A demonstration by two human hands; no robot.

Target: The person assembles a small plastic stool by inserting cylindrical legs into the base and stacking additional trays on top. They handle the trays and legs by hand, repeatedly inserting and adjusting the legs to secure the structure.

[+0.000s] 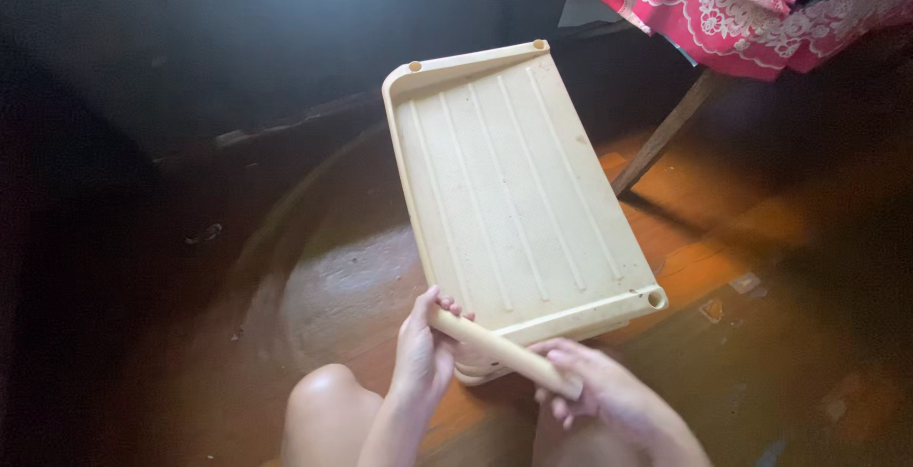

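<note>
Cream ribbed plastic tray (514, 191) held tilted above the wooden floor (723, 248). Left hand (423, 348) and right hand (609, 391) both closed on a cream tube (499, 348) at its near edge. Looks light, stiff; grip the rims.

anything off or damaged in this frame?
No damage visible. The cream ribbed tray is held tilted above the wooden floor, its near edge at the left hand and right hand, which grip a cream tube across that edge.
</note>
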